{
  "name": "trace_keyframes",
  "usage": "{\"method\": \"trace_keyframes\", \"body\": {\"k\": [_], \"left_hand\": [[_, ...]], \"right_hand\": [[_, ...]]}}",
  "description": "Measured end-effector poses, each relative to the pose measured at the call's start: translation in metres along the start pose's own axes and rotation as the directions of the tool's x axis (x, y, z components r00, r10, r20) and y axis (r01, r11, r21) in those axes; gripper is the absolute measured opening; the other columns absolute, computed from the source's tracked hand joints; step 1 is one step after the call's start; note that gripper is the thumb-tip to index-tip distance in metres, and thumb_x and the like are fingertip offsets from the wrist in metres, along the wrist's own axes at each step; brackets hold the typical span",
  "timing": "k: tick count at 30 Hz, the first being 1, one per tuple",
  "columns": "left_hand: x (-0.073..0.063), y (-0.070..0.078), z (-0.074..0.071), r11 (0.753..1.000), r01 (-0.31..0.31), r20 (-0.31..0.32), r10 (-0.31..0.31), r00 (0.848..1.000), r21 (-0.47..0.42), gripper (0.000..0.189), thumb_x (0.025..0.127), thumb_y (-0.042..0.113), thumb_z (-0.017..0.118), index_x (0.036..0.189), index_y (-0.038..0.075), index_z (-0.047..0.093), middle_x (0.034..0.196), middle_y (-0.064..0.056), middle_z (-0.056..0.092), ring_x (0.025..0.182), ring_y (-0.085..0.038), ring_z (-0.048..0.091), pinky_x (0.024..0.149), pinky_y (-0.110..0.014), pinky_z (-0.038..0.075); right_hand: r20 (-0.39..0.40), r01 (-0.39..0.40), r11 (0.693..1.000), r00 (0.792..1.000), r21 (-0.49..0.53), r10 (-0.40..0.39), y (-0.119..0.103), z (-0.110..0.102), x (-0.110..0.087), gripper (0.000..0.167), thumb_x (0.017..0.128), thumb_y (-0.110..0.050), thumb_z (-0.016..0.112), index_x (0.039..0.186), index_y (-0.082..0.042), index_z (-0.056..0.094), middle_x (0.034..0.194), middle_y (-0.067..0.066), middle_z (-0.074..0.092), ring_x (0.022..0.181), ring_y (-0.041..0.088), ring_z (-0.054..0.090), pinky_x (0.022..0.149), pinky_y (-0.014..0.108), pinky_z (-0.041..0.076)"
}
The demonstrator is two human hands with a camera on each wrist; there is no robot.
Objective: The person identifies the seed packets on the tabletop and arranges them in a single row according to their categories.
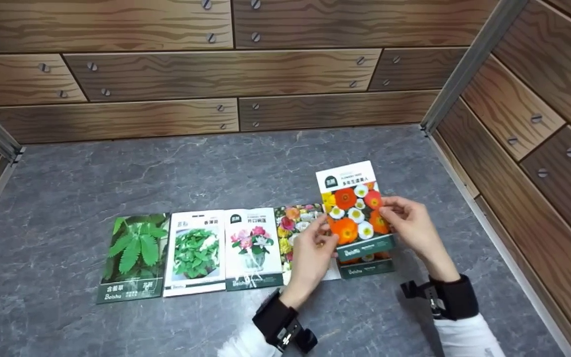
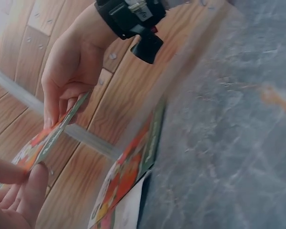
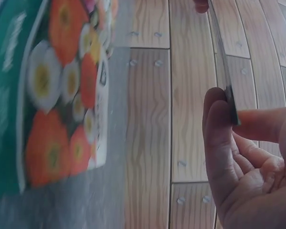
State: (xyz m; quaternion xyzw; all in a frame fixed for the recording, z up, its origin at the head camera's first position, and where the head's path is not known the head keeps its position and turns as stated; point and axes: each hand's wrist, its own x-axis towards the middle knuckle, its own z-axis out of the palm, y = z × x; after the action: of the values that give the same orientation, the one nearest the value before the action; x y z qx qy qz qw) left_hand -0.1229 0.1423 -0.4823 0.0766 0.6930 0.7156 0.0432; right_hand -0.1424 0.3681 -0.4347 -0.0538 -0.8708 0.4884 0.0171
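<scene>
Both hands hold up one seed packet (image 1: 352,210) printed with orange, red and white poppies. My left hand (image 1: 311,255) pinches its left edge; my right hand (image 1: 412,228) pinches the right edge between thumb and fingers. Seen edge-on, the held packet (image 3: 225,62) looks thin in the right wrist view. Beneath it on the tabletop lies another poppy packet (image 3: 62,95), mostly covered in the head view. Left of that, a packet with mixed colourful flowers (image 1: 285,233) is partly hidden by my left hand.
Farther left in the row lie a pink-flower packet (image 1: 253,248), a green herb packet (image 1: 195,253) and a green fern-like leaf packet (image 1: 134,258). The grey marbled tabletop (image 1: 181,171) is bordered by wood-patterned walls (image 1: 226,74) at the back and sides.
</scene>
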Motion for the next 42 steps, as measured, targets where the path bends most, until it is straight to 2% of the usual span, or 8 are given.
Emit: {"method": "trace_keyframes", "body": {"k": [6, 9, 11, 14, 17, 20, 24, 42], "left_hand": [[-0.005, 0.001, 0.024, 0.977, -0.023, 0.098, 0.002, 0.995, 0.213, 0.069, 0.095, 0.000, 0.071, 0.159, 0.001, 0.042, 0.140, -0.019, 0.066, 0.100, -0.015, 0.074, 0.084, -0.020, 0.063], [-0.009, 0.000, 0.037, 0.904, -0.126, 0.148, 0.071, 0.987, 0.409, 0.076, 0.097, 0.008, 0.073, 0.163, 0.006, 0.035, 0.161, -0.017, 0.050, 0.133, -0.023, 0.064, 0.108, -0.025, 0.057], [-0.011, -0.001, 0.043, 0.806, -0.252, 0.209, 0.163, 0.964, 0.535, 0.072, 0.098, 0.010, 0.072, 0.162, 0.009, 0.038, 0.169, -0.017, 0.038, 0.150, -0.027, 0.050, 0.120, -0.032, 0.050], [-0.012, -0.001, 0.051, 0.594, -0.435, 0.341, 0.271, 0.900, 0.676, 0.053, 0.100, 0.015, 0.070, 0.151, 0.012, 0.055, 0.169, -0.015, 0.040, 0.157, -0.029, 0.042, 0.123, -0.035, 0.047], [-0.012, 0.003, 0.059, 0.405, -0.523, 0.466, 0.238, 0.852, 0.750, 0.043, 0.101, 0.023, 0.070, 0.143, 0.016, 0.064, 0.163, -0.010, 0.050, 0.152, -0.025, 0.050, 0.118, -0.033, 0.052], [-0.010, 0.007, 0.068, 0.286, -0.551, 0.538, 0.131, 0.833, 0.784, 0.044, 0.102, 0.032, 0.068, 0.144, 0.020, 0.063, 0.162, -0.005, 0.052, 0.149, -0.021, 0.053, 0.114, -0.033, 0.055], [-0.007, 0.010, 0.080, 0.190, -0.569, 0.566, 0.075, 0.821, 0.800, 0.044, 0.103, 0.036, 0.066, 0.145, 0.024, 0.062, 0.159, -0.001, 0.054, 0.146, -0.015, 0.055, 0.107, -0.029, 0.058], [-0.001, 0.000, 0.102, 0.122, -0.600, 0.609, -0.052, 0.792, 0.791, 0.023, 0.106, 0.027, 0.060, 0.118, 0.029, 0.078, 0.137, 0.011, 0.068, 0.131, -0.008, 0.059, 0.102, -0.029, 0.057]], "right_hand": [[-0.008, -0.036, 0.999, 0.999, -0.002, 0.036, 0.017, -0.022, -0.004, 0.038, 0.104, -0.008, 0.064, 0.134, 0.014, 0.061, 0.100, 0.001, 0.077, 0.078, -0.005, 0.067, 0.070, 0.017, 0.061], [-0.003, -0.056, 0.998, 0.998, 0.014, 0.056, 0.025, -0.033, -0.004, 0.039, 0.104, -0.008, 0.063, 0.135, 0.016, 0.059, 0.091, -0.015, 0.074, 0.077, -0.005, 0.067, 0.070, 0.017, 0.062], [0.000, -0.067, 0.998, 0.998, 0.019, 0.067, 0.030, -0.040, -0.004, 0.040, 0.104, -0.007, 0.062, 0.135, 0.017, 0.058, 0.085, -0.023, 0.071, 0.075, -0.005, 0.066, 0.069, 0.017, 0.062], [0.004, -0.080, 0.997, 0.997, 0.009, 0.080, 0.039, -0.051, -0.003, 0.041, 0.105, -0.008, 0.061, 0.136, 0.018, 0.056, 0.081, -0.029, 0.068, 0.074, -0.006, 0.066, 0.067, 0.016, 0.061], [0.011, -0.088, 0.996, 0.996, -0.012, 0.088, 0.048, -0.061, -0.002, 0.042, 0.105, -0.008, 0.060, 0.137, 0.019, 0.055, 0.080, -0.030, 0.067, 0.072, -0.006, 0.064, 0.065, 0.016, 0.059], [0.028, -0.097, 0.995, 0.995, -0.036, 0.098, 0.056, -0.071, -0.001, 0.043, 0.106, -0.008, 0.059, 0.138, 0.020, 0.053, 0.079, -0.030, 0.067, 0.069, -0.005, 0.062, 0.062, 0.016, 0.057], [0.053, -0.121, 0.991, 0.991, -0.063, 0.125, 0.064, -0.081, 0.001, 0.044, 0.106, -0.009, 0.059, 0.138, 0.021, 0.052, 0.079, -0.028, 0.066, 0.068, -0.004, 0.062, 0.060, 0.017, 0.056], [0.053, -0.154, 0.963, 0.984, -0.223, 0.170, 0.099, -0.089, 0.008, 0.042, 0.103, -0.010, 0.062, 0.130, 0.022, 0.058, 0.099, 0.006, 0.079, 0.072, -0.006, 0.058, 0.064, 0.015, 0.052]]}}
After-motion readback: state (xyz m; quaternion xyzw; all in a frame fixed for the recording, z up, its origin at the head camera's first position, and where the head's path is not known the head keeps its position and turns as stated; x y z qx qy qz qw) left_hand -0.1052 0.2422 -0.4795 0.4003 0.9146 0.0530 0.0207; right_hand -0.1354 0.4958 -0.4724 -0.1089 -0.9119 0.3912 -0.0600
